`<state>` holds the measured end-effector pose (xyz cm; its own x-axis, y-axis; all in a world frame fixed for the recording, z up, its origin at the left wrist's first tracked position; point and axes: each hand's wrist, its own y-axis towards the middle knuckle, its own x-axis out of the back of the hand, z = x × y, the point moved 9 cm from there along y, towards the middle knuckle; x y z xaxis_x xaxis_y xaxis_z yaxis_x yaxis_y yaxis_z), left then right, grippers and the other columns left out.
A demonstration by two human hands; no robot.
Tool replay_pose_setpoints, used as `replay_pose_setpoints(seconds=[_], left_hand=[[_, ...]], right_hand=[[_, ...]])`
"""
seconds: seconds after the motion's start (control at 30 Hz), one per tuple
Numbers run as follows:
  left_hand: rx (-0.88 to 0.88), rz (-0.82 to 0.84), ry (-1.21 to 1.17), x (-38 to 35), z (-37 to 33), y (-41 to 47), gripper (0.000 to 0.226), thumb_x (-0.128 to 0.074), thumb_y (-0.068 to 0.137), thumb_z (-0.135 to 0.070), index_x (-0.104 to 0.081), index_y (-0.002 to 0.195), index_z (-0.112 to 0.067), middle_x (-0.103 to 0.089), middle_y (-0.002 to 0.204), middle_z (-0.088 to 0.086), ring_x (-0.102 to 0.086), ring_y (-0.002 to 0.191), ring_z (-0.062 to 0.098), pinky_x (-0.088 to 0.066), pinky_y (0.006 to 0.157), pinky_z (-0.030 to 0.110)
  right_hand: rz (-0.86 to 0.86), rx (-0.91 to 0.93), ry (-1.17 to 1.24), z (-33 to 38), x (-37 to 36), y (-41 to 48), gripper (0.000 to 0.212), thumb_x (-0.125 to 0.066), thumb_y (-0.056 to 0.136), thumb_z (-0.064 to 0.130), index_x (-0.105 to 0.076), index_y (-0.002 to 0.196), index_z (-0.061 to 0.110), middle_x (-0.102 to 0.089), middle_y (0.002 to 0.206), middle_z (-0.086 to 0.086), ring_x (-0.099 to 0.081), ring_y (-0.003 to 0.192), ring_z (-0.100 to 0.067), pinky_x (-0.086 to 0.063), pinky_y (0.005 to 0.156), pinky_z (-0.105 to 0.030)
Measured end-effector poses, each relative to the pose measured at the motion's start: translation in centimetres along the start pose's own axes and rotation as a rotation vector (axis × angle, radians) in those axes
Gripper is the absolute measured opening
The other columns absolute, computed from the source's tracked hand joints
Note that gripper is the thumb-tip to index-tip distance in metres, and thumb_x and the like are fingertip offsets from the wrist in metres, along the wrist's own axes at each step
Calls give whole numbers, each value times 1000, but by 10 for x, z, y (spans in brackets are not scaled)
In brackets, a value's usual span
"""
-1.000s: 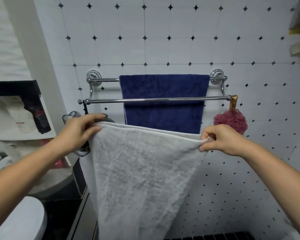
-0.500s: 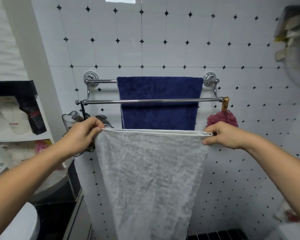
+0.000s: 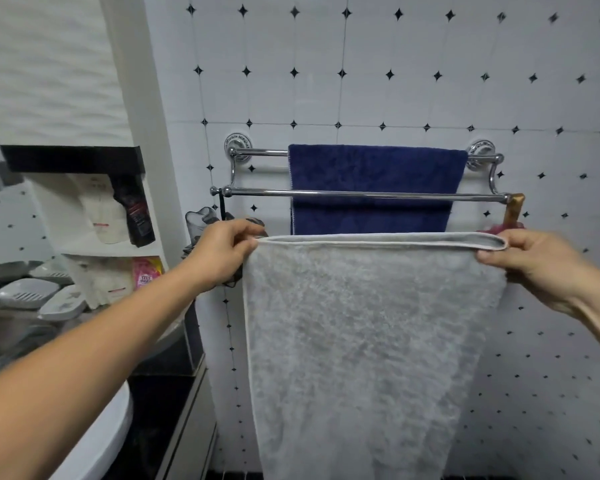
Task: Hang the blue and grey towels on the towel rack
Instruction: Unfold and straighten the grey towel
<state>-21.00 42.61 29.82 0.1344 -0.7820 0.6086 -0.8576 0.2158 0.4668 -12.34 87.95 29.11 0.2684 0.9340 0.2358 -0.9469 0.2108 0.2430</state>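
A chrome double-bar towel rack (image 3: 361, 194) is fixed to the tiled wall. The blue towel (image 3: 374, 174) hangs over its rear bar, spread flat. I hold the grey towel (image 3: 371, 341) stretched level just below the front bar and in front of the blue one. My left hand (image 3: 222, 251) pinches its upper left corner. My right hand (image 3: 537, 265) pinches the upper right corner. The grey towel hangs down from my hands and narrows toward the bottom.
A red bath pouf with a wooden handle (image 3: 513, 211) hangs at the rack's right end, behind my right hand. A dark mesh pouf (image 3: 201, 216) hangs at the left end. Shelves with bottles (image 3: 136, 213) and soap dishes (image 3: 25, 294) stand left, above a white basin (image 3: 108, 438).
My hands have pulled the grey towel's top edge taut and level and lifted it closer to the front bar. The view has moved nearer to the rack.
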Motion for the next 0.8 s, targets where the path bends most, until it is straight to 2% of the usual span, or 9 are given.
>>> replay_pose_setpoints(seconds=[0.1,0.2,0.27,0.37,0.47,0.53,0.6,0.7,0.8], left_hand=[[-8,57,95,-6,-4,-3,19,-67,89,-11,-76,93,-28,-66,86,-27,-65,90,3,-50,85,25],[12,142,149,-20,-3,-8,17,-69,88,-14,-73,81,-29,-75,84,-7,-69,85,14,-52,75,24],[21,155,140,-22,0,-10,15,-71,87,-16,-73,79,-28,-75,83,-4,-70,82,19,-55,71,29],[98,121,43,-13,13,-7,19,-70,87,-11,-72,77,-27,-71,62,-9,-65,50,11,-52,46,28],[81,84,60,-11,7,0,22,-71,86,-11,-70,73,-29,-72,70,-10,-68,68,16,-53,64,28],[49,83,85,-18,-5,2,21,-69,88,-14,-67,73,-30,-70,77,-11,-65,74,11,-46,64,23],[68,66,80,-16,-8,5,19,-65,90,-15,-64,75,-27,-68,78,-9,-63,74,13,-45,66,26],[95,-18,124,8,-2,10,19,-63,91,-14,-62,76,-27,-65,77,-9,-61,82,20,-49,81,34],[92,18,124,10,-5,9,18,-61,92,-15,-61,77,-26,-63,76,-9,-61,80,21,-53,83,37]], right_hand=[[-37,0,-42,-2,5,0,10,-81,67,6,-72,72,10,-68,67,5,-60,60,-7,-51,57,-13],[-43,-59,-225,-5,4,-7,5,-79,76,10,-74,76,7,-62,73,-10,-55,70,-19,-50,71,-27],[26,-59,-225,-3,0,-15,8,-74,81,10,-73,81,1,-63,74,-9,-55,74,-20,-49,75,-27],[121,-72,-130,-3,-2,-27,21,-72,79,17,-74,90,-1,-68,88,-15,-61,82,-21,-51,83,-32],[-25,-115,-117,-1,4,-23,13,-67,88,17,-75,95,9,-73,84,-7,-65,74,-17,-57,70,-27],[-114,-150,-120,0,4,-22,17,-64,92,17,-72,102,6,-70,83,-7,-63,76,-20,-57,71,-32],[79,-181,-58,-3,-16,-27,26,-66,88,19,-70,108,2,-69,86,-9,-65,77,-20,-60,69,-34],[347,-241,137,-3,-35,-45,46,-70,78,20,-65,117,-3,-70,75,-9,-66,56,-13,-56,46,-22],[70,-252,135,-7,-22,-34,34,-61,90,14,-62,120,-2,-69,89,-9,-70,71,-17,-59,49,-24]])
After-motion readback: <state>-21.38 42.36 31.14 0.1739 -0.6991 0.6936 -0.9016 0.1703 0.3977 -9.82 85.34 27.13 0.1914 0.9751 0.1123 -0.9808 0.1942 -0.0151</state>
